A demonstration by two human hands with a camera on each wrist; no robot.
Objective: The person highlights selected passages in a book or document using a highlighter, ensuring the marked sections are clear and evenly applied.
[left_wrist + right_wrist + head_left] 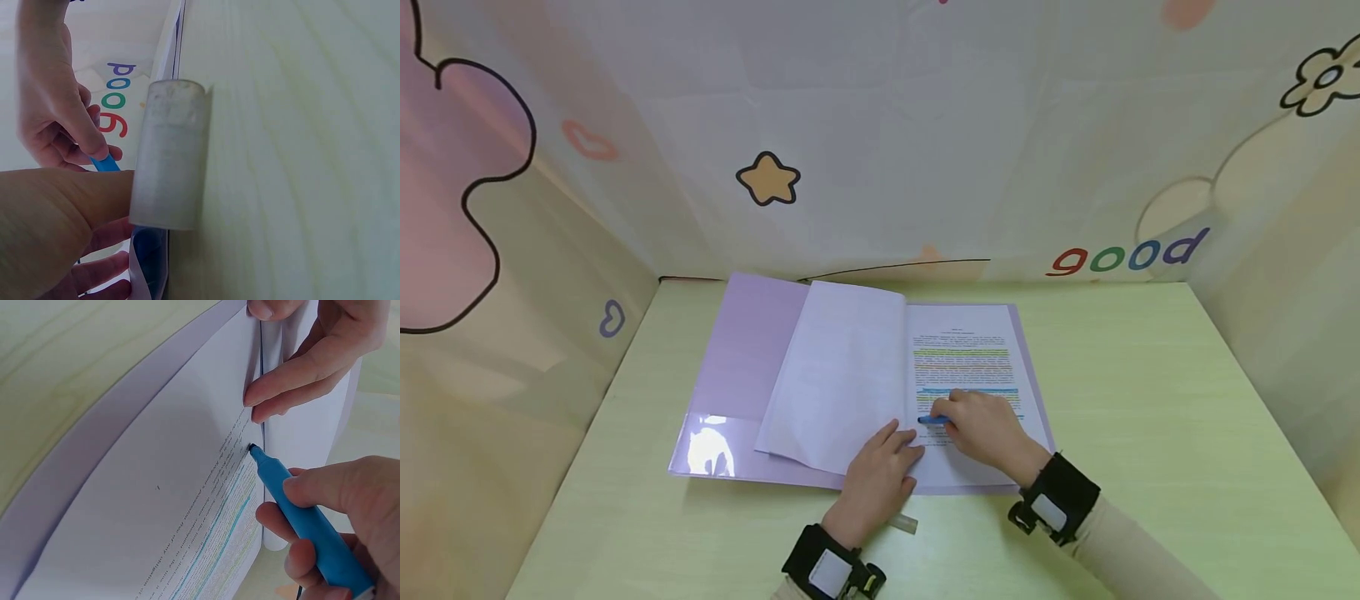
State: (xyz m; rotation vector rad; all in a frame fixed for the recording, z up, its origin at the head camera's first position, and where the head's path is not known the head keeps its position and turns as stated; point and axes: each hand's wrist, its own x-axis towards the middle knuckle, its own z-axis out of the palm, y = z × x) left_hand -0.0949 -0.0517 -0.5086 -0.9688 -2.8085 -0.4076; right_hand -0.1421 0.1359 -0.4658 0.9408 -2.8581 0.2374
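A blue highlighter (300, 519) is pinched between the thumb and fingers of my right hand (988, 429). Its dark tip points at the left end of a printed line on the right-hand page (977, 467). Green, orange and blue stripes mark lines higher on that page. My left hand (880, 471) rests with spread fingers on the inner edge of the pages, near the fold. The turned-over white sheets (850, 375) lie left of the fold, over the purple folder (752, 342). In the right wrist view the left fingertips (269, 394) lie close to the text.
A small grey-white cylinder (169, 156) lies on the pale green table (1150, 400), just in front of the folder by the left wrist. Behind the table hangs a printed cloth (880, 167) with a star and the word "good".
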